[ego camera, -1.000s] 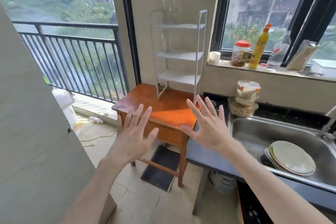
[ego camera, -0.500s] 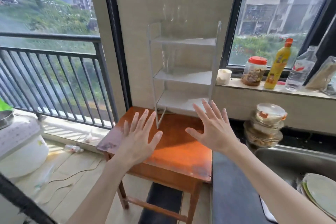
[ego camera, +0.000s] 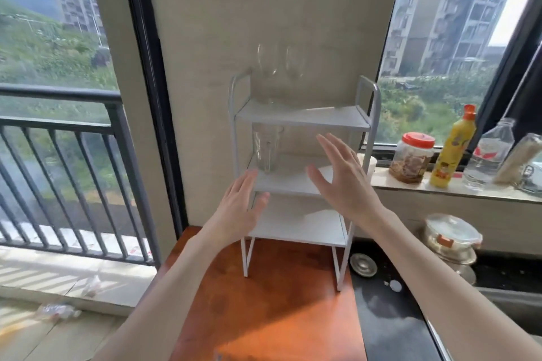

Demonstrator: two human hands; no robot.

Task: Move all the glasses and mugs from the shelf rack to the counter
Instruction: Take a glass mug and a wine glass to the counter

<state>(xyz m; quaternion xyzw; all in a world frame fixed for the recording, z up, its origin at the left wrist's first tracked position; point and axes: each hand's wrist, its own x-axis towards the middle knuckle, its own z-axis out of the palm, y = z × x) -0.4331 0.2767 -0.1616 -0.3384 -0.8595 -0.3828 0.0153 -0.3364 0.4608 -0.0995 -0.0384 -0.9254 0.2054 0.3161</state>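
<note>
A white three-tier shelf rack (ego camera: 302, 120) stands on an orange wooden table (ego camera: 272, 311). Two wine glasses (ego camera: 280, 63) occupy its top tier and a clear tumbler (ego camera: 266, 148) its middle tier, left side. Both hands are spread wide and empty: the left hand (ego camera: 239, 208) below the tumbler, the right hand (ego camera: 341, 182) to its right, neither touching.

The middle shelf (ego camera: 293, 182) lies open right of the tumbler (ego camera: 266, 149); the top shelf (ego camera: 302, 119) limits headroom.
</note>
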